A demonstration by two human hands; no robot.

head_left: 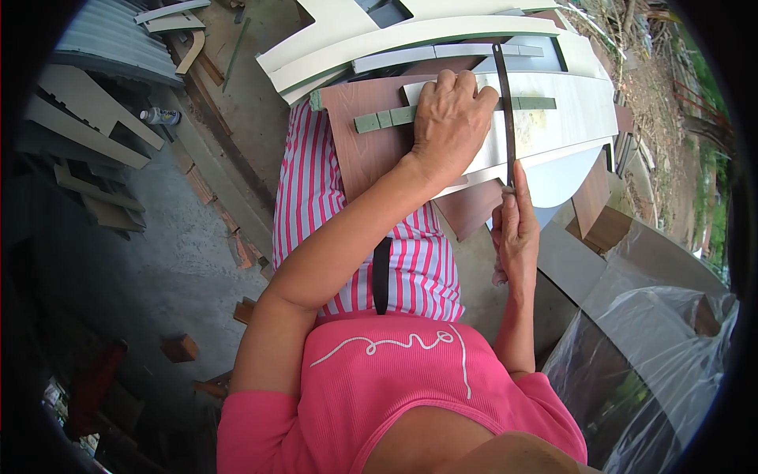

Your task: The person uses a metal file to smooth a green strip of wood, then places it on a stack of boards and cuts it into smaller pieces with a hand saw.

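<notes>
A green strip [375, 122] marked off in short blocks lies across a white board [580, 118] and a brown wood-grain board [355, 103]. My left hand [454, 118] is closed over the strip's middle, fingers curled down on it. My right hand [515, 217] grips the lower end of a narrow dark metal blade [506, 103], its index finger stretched along it. The blade crosses the strip just right of my left hand. Whether its edge touches the strip is not clear. The handle is mostly hidden in my right hand.
Curved cream boards [410, 39] are stacked behind the work. A pale round-edged panel [564, 178] shows below the white board. Clear plastic sheeting [655, 340] lies at lower right. On the left are a bottle [160, 117], cut panels [87, 110] and a wood block [180, 348].
</notes>
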